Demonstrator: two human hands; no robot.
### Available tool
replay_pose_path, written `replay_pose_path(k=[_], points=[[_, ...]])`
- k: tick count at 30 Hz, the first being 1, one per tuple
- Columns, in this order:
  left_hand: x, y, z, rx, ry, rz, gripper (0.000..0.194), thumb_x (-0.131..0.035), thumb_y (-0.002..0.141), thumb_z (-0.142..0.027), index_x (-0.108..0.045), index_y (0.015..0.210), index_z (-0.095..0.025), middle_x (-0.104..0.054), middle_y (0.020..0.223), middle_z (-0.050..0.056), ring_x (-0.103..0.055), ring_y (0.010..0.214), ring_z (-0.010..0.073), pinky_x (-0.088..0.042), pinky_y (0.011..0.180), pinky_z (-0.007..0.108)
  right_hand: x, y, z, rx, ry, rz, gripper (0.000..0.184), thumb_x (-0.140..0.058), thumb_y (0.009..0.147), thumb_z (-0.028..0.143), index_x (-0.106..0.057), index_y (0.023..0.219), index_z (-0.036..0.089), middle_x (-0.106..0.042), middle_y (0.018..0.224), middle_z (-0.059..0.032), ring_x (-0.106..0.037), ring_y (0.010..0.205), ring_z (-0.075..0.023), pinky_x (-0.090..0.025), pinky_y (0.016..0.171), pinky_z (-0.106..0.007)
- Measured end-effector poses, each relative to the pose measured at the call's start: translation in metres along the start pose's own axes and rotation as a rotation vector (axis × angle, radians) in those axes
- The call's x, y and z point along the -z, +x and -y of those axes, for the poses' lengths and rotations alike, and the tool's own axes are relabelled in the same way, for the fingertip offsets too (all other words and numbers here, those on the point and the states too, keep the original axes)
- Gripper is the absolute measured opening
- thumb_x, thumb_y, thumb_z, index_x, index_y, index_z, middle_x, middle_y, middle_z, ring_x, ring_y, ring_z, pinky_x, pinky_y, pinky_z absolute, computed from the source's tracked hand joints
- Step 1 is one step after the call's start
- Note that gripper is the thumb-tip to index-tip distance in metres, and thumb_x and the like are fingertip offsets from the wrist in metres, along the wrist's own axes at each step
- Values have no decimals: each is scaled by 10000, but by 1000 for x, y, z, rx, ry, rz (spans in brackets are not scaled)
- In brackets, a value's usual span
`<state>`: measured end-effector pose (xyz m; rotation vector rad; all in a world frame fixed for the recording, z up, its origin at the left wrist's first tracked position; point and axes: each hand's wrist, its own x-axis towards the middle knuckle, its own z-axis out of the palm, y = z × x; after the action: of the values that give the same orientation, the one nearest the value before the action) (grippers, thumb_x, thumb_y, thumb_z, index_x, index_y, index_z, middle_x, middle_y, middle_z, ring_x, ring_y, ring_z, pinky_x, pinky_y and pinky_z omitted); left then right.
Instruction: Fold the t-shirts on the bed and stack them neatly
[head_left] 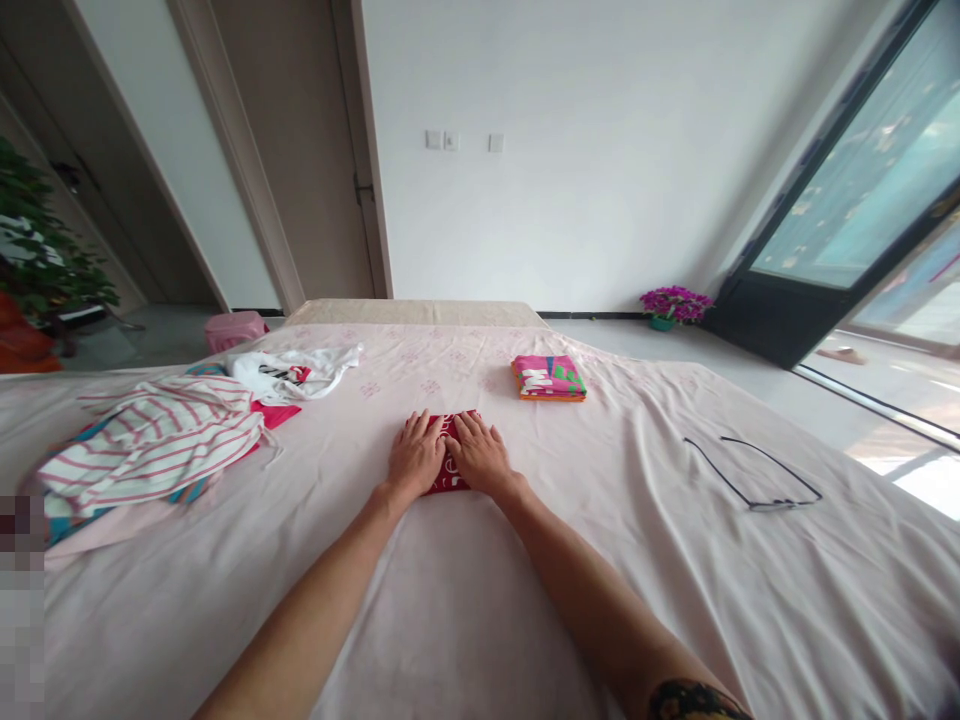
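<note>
Red folded cloth with white lettering [451,482] lay flat on the pale pink patterned sheet [435,610], directly under both palms. Left hand [415,458] covered its left side, right hand [481,458] its right; neither nearer. Fingers pointed forward, slightly apart, laid flat, not clamped. Cloth's long axis: couldn't tell, sides hidden. Bright pink folded fabric stack [549,377] sat ahead-right, clear of the fingertips.

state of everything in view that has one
Dark red printed cloth, folded, under left hand and right hand
Pink, green and orange cloth bundle, folded
White cloth with red stripes, crumpled
White printed cloth, crumpled
Thin black glasses, temples open
Pale pink bedsheet, spread, wrinkled
Brown door nearest wall switches, shut
</note>
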<state>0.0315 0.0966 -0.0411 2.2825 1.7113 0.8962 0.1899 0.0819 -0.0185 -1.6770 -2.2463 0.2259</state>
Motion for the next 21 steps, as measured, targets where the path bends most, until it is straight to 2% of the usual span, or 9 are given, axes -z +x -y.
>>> replay_pose_path(k=[4, 8, 11, 13, 15, 17, 21], points=[[-1, -4, 9, -10, -2, 2, 489, -424, 962, -375, -517, 1418, -223, -397, 1564, 128, -287, 1474, 327, -253, 1180, 522, 0, -3, -9, -50, 23, -3, 609, -348, 1017, 510, -311, 1545, 208, -291, 1612, -104, -223, 1493, -248, -180, 1195, -515], [4, -9, 25, 33, -14, 27, 538, -406, 969, -419, -463, 1456, -196, -355, 1582, 155, -325, 1456, 336, -241, 1175, 555, 4, -11, -20, -40, 25, 19, 584, -350, 1022, 495, -314, 1543, 232, -279, 1617, -95, -239, 1490, -245, -155, 1203, -506], [14, -15, 40, 135, -144, -30, 531, -465, 944, -397, -502, 1411, -148, -461, 1510, 178, -374, 1436, 298, -234, 1200, 497, 10, -18, -33, 8, 65, 76, 478, -358, 1030, 427, -419, 1483, 286, -283, 1620, -55, -201, 1504, -239, -131, 1206, -509], [22, -21, 48, 216, -235, -77, 504, -474, 935, -375, -538, 1361, -116, -525, 1450, 195, -426, 1404, 286, -261, 1198, 466, 15, -22, -46, 5, 153, 99, 450, -341, 1031, 391, -473, 1446, 275, -324, 1603, -50, -196, 1505, -239, -122, 1210, -502], [30, -28, 53, 272, -290, -93, 480, -463, 936, -360, -549, 1338, -111, -546, 1429, 195, -460, 1381, 281, -294, 1186, 459, 20, -27, -58, -70, 312, 72, 477, -316, 1026, 396, -493, 1433, 220, -404, 1558, -88, -265, 1483, -244, -159, 1207, -481], [35, -33, 54, 315, -338, -86, 478, -482, 925, -348, -542, 1340, -119, -545, 1432, 189, -471, 1374, 277, -312, 1177, 451, 26, -32, -67, -173, 517, -13, 507, -328, 1006, 427, -521, 1405, 179, -490, 1489, -122, -391, 1417, -245, -247, 1184, -452], [33, -33, 44, 429, -490, -56, 549, -581, 866, -309, -497, 1369, -106, -509, 1456, 223, -539, 1314, 284, -400, 1115, 423, 38, -48, -68, -353, 870, -181, 489, -494, 893, 387, -574, 1336, 198, -592, 1377, -107, -546, 1259, -238, -403, 1090, -429]])
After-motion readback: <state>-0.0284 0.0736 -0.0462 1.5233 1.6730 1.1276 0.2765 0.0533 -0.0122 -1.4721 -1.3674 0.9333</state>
